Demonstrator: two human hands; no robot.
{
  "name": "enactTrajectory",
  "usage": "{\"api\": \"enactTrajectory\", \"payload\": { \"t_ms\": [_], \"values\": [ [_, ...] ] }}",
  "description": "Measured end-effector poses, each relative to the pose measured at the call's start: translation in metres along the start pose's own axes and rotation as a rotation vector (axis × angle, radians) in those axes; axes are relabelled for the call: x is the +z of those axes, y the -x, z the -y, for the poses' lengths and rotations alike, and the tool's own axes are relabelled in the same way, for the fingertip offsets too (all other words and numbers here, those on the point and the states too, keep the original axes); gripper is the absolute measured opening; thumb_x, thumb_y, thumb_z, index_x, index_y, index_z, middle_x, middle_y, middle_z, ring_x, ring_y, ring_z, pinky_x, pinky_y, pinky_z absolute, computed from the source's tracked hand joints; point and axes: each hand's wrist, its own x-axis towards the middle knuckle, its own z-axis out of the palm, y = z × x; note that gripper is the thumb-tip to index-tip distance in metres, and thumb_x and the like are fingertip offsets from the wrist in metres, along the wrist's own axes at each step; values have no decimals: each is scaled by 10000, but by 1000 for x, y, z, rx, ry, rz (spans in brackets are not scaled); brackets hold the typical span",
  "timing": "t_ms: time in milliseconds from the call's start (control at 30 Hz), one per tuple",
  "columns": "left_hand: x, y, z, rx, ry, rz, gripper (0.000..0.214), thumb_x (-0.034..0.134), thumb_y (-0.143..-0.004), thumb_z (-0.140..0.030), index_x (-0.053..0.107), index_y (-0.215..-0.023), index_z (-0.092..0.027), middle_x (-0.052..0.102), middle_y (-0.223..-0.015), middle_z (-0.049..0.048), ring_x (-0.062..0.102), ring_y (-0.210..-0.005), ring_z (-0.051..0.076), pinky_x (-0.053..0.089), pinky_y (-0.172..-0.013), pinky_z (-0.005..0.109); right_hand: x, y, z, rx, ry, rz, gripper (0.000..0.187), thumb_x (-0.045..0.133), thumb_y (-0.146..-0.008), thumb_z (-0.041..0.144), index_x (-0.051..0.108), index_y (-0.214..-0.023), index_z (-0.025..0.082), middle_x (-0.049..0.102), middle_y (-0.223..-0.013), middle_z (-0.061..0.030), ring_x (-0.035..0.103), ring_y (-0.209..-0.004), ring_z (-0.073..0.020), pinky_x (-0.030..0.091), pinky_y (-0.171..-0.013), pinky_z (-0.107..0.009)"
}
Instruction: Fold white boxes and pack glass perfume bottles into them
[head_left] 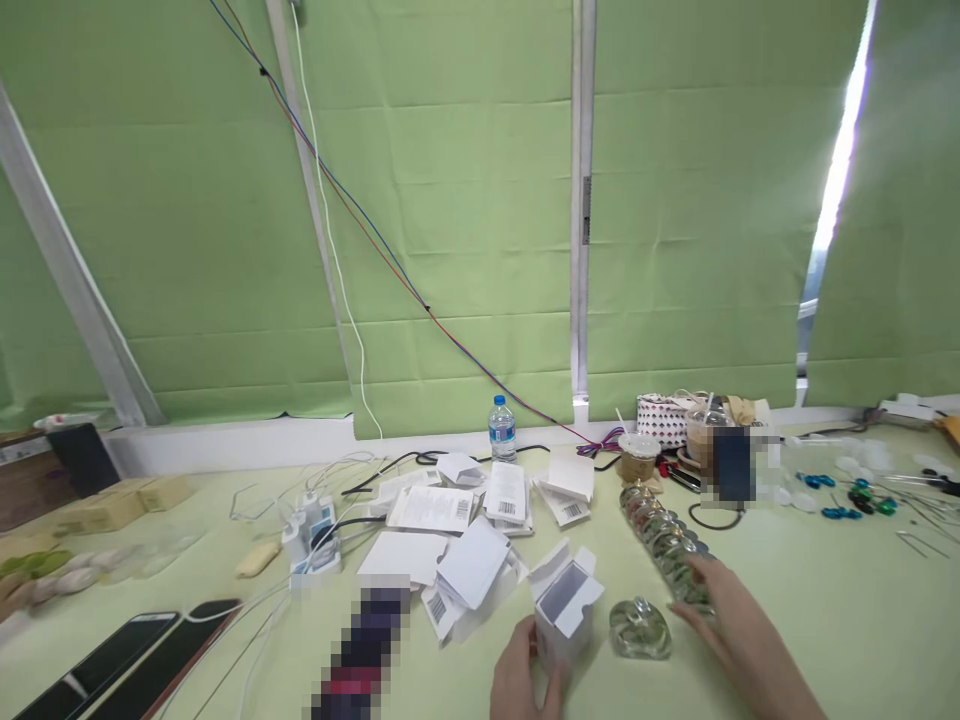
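My left hand (523, 672) is closed around a small white carton box (565, 610), which stands upright with its top flaps open. On the right, my right hand (731, 620) has its thumb and fingers around the nearest piece in a row of clear glass bottles (664, 535); the fingers partly cover that piece. Between the two hands, one squat, rounded glass bottle (639, 629) with a small shiny top sits alone on the table. Behind the carton lies a pile of flattened white cartons (471, 562), some showing barcodes.
A water bottle (502, 430) and a drink cup (638, 458) stand toward the wall. Left are a power strip with chargers (313, 535), white cables, and phones (112, 650). Blue and green pieces (840, 495) and thin metal rods (922, 515) lie far right.
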Motion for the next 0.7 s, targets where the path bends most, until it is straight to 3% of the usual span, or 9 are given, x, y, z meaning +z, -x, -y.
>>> {"api": "enactTrajectory", "payload": {
  "t_ms": [100,233,367,500,633,700],
  "values": [
    [-5,-1,3,16,40,27,479,554,-705,-391,574,-1126,-165,722,-1033,122,674,-940,297,501,-867,359,22,20,29,24,-125,-39,396,499,-872,429,471,-1221,244,592,-1207,-113,578,-1084,-292,480,-866,-405],
    [-16,-3,5,36,119,87,465,550,-698,-316,580,-1139,-170,722,-1068,117,660,-992,294,492,-888,352,37,30,46,128,-250,10,458,515,-838,393,474,-1262,225,636,-1174,-105,574,-1108,-299,459,-926,-436],
    [-28,-4,4,36,173,92,438,532,-702,-257,593,-1130,-180,709,-1121,105,637,-1055,291,480,-918,351,37,30,44,217,-327,116,334,522,-819,362,599,-1124,250,679,-1155,-73,612,-1083,-281,481,-912,-391],
    [-35,-7,4,22,166,57,396,510,-725,-253,596,-1105,-179,714,-1102,99,634,-1056,283,481,-915,357,37,32,44,211,-350,184,304,552,-819,379,638,-1075,241,698,-1126,-72,643,-1036,-269,509,-879,-358],
    [-37,-11,3,-30,149,1,407,507,-761,-324,574,-1133,-173,691,-1139,109,606,-1110,292,454,-964,388,31,38,46,142,-371,162,327,572,-816,388,638,-1104,248,697,-1128,-71,644,-1038,-268,513,-888,-359],
    [-36,-11,0,-22,112,-79,497,557,-743,-391,537,-1184,-164,638,-1217,130,552,-1181,321,424,-1006,424,20,41,41,161,-349,85,343,547,-838,424,622,-1126,255,670,-1169,-77,634,-1046,-267,518,-880,-364]
  ]
}}
